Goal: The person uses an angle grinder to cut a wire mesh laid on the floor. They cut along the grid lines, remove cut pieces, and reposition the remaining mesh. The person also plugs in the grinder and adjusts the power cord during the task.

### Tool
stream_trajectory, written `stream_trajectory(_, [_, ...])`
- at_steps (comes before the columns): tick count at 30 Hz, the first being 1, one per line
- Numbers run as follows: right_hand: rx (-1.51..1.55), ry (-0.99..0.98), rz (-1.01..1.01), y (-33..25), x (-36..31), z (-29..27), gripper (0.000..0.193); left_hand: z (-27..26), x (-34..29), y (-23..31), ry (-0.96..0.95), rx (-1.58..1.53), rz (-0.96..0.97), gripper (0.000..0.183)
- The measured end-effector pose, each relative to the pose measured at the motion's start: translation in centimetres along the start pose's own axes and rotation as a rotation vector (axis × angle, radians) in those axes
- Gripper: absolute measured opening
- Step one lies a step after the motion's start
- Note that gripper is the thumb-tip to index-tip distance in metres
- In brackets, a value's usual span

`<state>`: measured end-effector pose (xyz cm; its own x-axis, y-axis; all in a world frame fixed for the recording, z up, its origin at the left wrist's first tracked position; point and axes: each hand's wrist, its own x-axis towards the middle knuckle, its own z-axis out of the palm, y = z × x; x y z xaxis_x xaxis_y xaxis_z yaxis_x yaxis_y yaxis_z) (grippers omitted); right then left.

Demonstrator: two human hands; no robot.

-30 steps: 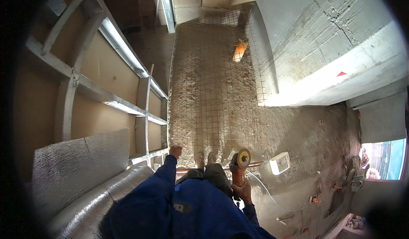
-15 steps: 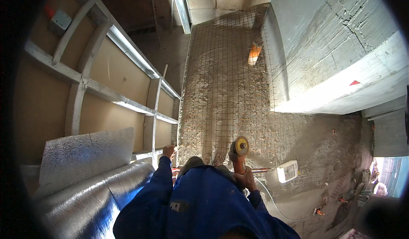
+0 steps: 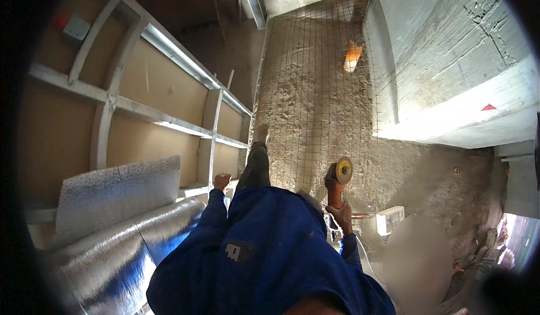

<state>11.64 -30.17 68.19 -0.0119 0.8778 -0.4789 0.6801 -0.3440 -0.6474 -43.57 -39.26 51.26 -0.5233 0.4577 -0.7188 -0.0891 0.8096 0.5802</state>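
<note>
My right hand [image 3: 341, 212] grips an orange angle grinder [image 3: 337, 179] with a yellow disc, held upright over the wire mesh floor [image 3: 315, 90]. My left hand [image 3: 221, 181] is a loose fist holding nothing, close to the metal stud frame [image 3: 209, 141]. One of my legs [image 3: 254, 166] in dark trousers steps forward onto the mesh, the shoe near the frame's base. My blue work jacket [image 3: 264, 253] fills the lower middle of the view.
A metal stud wall with brown boards [image 3: 140, 90] runs along the left. Rolls of silver foil insulation [image 3: 107, 225] lie at the lower left. A concrete block wall [image 3: 450, 62] rises on the right. An orange object [image 3: 352, 56] lies far on the mesh, a white box [image 3: 390, 219] near my right.
I have walked forward over the mesh; one leg now steps ahead. The grinder stays in my right hand and has risen slightly.
</note>
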Motion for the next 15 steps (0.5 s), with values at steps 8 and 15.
stream_trajectory(8, [0.078,0.078,-0.006,-5.3,6.6,1.7,0.061,-4.3,9.2,15.7,-0.256,0.101,0.199,0.024])
stream_trajectory(15, [0.015,-0.075,0.055,-15.5,23.0,3.8,0.065,-1.1,13.0,41.1,0.412,0.735,0.996,0.031])
